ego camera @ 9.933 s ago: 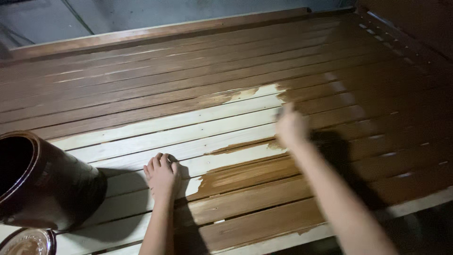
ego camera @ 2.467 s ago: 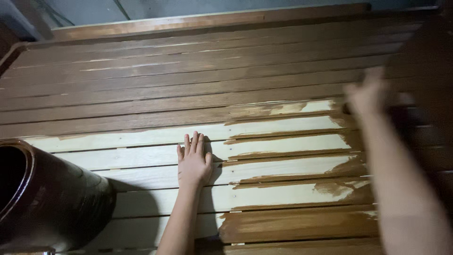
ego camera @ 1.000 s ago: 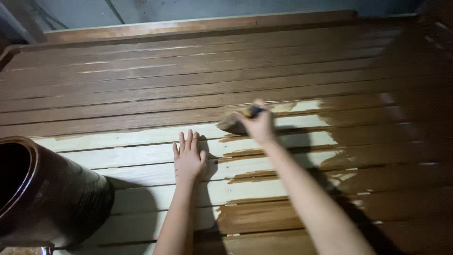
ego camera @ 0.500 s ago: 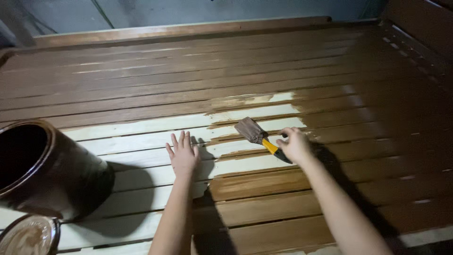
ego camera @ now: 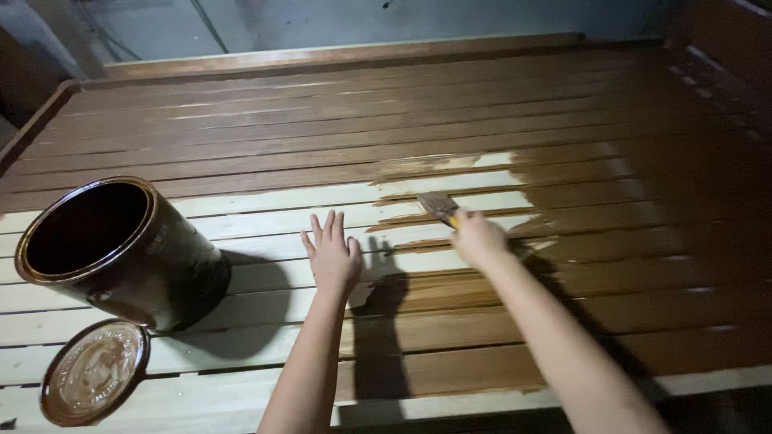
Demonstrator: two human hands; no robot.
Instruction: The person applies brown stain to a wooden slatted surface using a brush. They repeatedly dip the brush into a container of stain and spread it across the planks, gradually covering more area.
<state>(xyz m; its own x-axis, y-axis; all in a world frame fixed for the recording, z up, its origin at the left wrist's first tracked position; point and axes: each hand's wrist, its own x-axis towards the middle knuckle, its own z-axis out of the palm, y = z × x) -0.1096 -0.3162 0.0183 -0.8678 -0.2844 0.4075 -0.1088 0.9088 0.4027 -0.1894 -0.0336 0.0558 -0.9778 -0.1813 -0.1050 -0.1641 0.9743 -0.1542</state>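
Note:
My right hand (ego camera: 476,239) grips a paintbrush (ego camera: 438,206) with a yellow handle, its bristles pressed on a pale slat at the edge of the brown stained area. My left hand (ego camera: 331,255) lies flat, fingers spread, on a bare pale slat just left of the brush. The slatted wooden panel (ego camera: 386,128) is dark brown over its far part and right side; pale bare wood remains in a band at the left and middle.
An open dark stain can (ego camera: 112,251) stands on the pale slats at the left. Its round lid (ego camera: 95,381) lies flat in front of it. A raised wooden rim (ego camera: 338,55) borders the far edge, with a grey wall behind.
My right hand has moved the brush to the left along the slats, and the stained area now reaches further left. My left hand stays flat. The view has shifted, showing the can and lid.

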